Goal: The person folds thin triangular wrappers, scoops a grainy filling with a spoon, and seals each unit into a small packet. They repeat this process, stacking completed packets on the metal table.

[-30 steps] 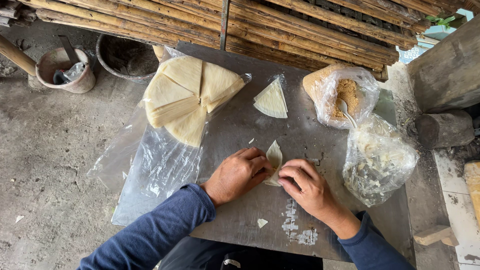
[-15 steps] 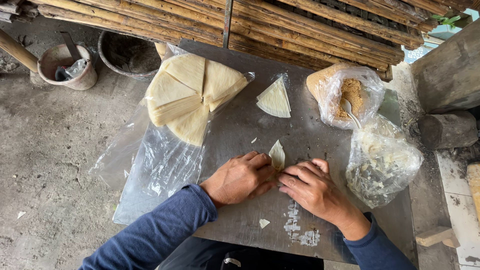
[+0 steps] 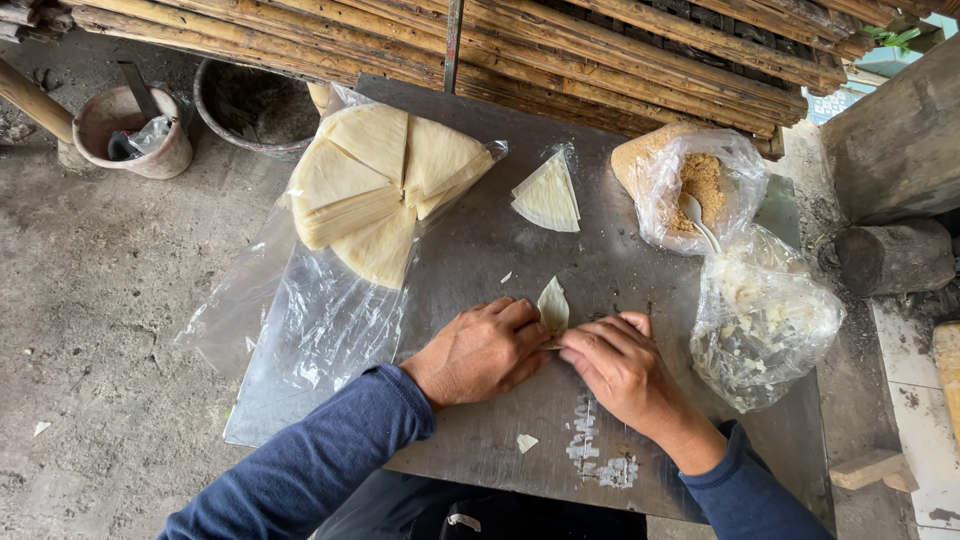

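Observation:
A small pale folded dough wrapper (image 3: 553, 306) lies on the grey metal sheet (image 3: 480, 250), pointed tip away from me. My left hand (image 3: 482, 350) presses on its left lower edge with fingers curled. My right hand (image 3: 622, 368) pinches its lower right edge with the fingertips. Both hands meet at the wrapper's base, which they partly hide. Both sleeves are dark blue.
A stack of wedge-cut wrappers (image 3: 380, 180) rests on clear plastic at the back left. A single small stack of wedges (image 3: 548, 195) lies behind. Two plastic bags stand right: brown crumbly filling with a white spoon (image 3: 700, 185) and a pale mix (image 3: 765, 320). Bamboo poles (image 3: 600, 50), pots (image 3: 135, 125).
The hands have kept working the same wrapper; the fingers have closed in tighter at its base, and the wrapper looks narrower and more folded than a second ago.

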